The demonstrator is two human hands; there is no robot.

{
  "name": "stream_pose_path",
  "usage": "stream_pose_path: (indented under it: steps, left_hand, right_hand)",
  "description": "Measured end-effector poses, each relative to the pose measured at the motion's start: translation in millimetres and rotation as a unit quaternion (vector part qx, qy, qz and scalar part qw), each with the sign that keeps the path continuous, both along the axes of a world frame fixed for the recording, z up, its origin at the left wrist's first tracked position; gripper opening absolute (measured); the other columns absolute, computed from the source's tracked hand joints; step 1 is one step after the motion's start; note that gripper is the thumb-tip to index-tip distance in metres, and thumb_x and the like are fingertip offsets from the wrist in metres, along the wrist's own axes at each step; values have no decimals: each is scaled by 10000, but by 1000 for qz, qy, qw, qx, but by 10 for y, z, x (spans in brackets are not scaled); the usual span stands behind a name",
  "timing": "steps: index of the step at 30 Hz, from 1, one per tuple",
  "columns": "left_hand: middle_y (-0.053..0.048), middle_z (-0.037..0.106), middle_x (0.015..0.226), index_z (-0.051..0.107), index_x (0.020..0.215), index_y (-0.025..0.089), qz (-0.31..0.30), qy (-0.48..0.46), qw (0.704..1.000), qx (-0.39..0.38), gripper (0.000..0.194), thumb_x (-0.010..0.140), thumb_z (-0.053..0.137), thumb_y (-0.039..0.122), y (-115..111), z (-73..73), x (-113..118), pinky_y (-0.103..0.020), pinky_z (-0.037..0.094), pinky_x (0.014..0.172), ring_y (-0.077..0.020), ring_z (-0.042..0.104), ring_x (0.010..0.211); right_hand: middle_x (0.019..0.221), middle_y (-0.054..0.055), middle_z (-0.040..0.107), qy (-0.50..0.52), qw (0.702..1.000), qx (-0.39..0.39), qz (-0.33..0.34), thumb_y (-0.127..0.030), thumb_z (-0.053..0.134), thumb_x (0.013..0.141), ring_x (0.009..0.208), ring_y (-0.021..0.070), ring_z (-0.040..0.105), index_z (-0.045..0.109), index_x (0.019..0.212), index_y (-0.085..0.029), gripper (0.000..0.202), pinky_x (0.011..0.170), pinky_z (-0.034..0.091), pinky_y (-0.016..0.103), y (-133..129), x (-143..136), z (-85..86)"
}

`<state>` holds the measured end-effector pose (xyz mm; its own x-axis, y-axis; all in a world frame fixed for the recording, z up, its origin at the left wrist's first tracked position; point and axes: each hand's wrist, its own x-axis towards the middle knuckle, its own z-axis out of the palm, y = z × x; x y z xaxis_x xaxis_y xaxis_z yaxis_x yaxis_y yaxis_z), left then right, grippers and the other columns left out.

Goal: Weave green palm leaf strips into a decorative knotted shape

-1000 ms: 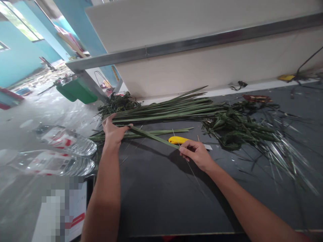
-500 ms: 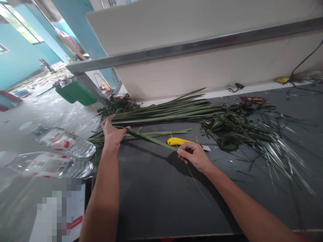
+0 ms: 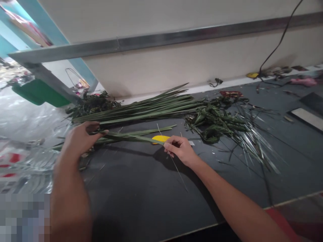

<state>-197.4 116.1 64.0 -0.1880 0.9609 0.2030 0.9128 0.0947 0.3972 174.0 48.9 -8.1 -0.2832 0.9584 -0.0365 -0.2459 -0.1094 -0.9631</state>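
Note:
A long green leaf strip (image 3: 135, 136) stretches between my two hands above the dark tabletop. My left hand (image 3: 82, 139) is closed at its left end, thumb against the strip, beside the loose leaves. My right hand (image 3: 180, 149) pinches the other end together with a thin wire (image 3: 178, 170), which slants down past the fingers. Partly hidden behind my right hand lies a yellow utility knife (image 3: 158, 139). A bundle of long green leaves (image 3: 151, 107) lies just beyond, and a few cut strips (image 3: 161, 129) rest nearer.
Folded leaf pieces (image 3: 214, 124) on wire stems (image 3: 259, 148) lie to the right. Dark leaf scraps (image 3: 93, 104) are heaped at the back left. Water bottles (image 3: 32, 168) show blurred at left. A metal rail (image 3: 151, 42) runs along the wall, and a black cable (image 3: 277, 43) hangs at right.
The view has swung to the right, so the scene sits farther left. My left hand's spread fingers have drawn in near the strip's end. My right hand keeps its pinch on strip and wire.

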Motion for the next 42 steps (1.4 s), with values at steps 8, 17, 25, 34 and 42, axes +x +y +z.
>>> stream_pose_path:
  steps: [8, 17, 25, 34, 42]
  left_hand:
    - [-91, 790, 1016, 738, 1092, 180, -64, 115, 990, -46, 346, 791, 627, 310, -119, 179, 142, -460, 529, 953, -334, 723, 1025]
    - [-32, 797, 969, 773, 1026, 259, -83, 97, 991, -40, 323, 797, 546, 287, -138, 187, 215, -381, 529, 948, -294, 726, 975]
    - [-16, 793, 950, 784, 1067, 277, -109, 90, 989, -38, 388, 788, 520, 219, -166, 192, 237, -370, 509, 1004, -284, 725, 994]
    - [-32, 786, 1061, 782, 1082, 310, -122, 160, 978, -46, 346, 871, 508, 308, -151, 142, 156, -413, 510, 921, -334, 706, 1033]
    - [-31, 789, 1023, 789, 1028, 325, -147, 157, 975, -53, 330, 887, 493, 359, -106, 137, 150, -408, 501, 941, -323, 711, 997]
  right_hand:
    - [624, -4, 647, -10, 999, 22, -21, -503, 785, 788, 466, 85, 496, 659, 738, -194, 337, 457, 416, 251, -21, 31, 2]
    - [628, 3, 652, -4, 1000, 11, -23, -507, 787, 782, 473, 92, 502, 652, 726, -196, 344, 450, 423, 254, -6, 4, -57]
    - [618, 0, 640, -15, 999, 22, -22, -519, 792, 781, 466, 87, 477, 660, 718, -196, 355, 455, 427, 256, -12, 22, -74]
    - [605, 9, 635, 49, 997, -25, -45, -525, 854, 698, 495, 105, 497, 661, 712, -204, 376, 416, 377, 238, 2, 17, -63]
    - [598, -12, 610, 98, 993, -55, -44, -509, 873, 673, 501, 93, 475, 631, 693, -213, 383, 434, 359, 232, -2, 32, -1]
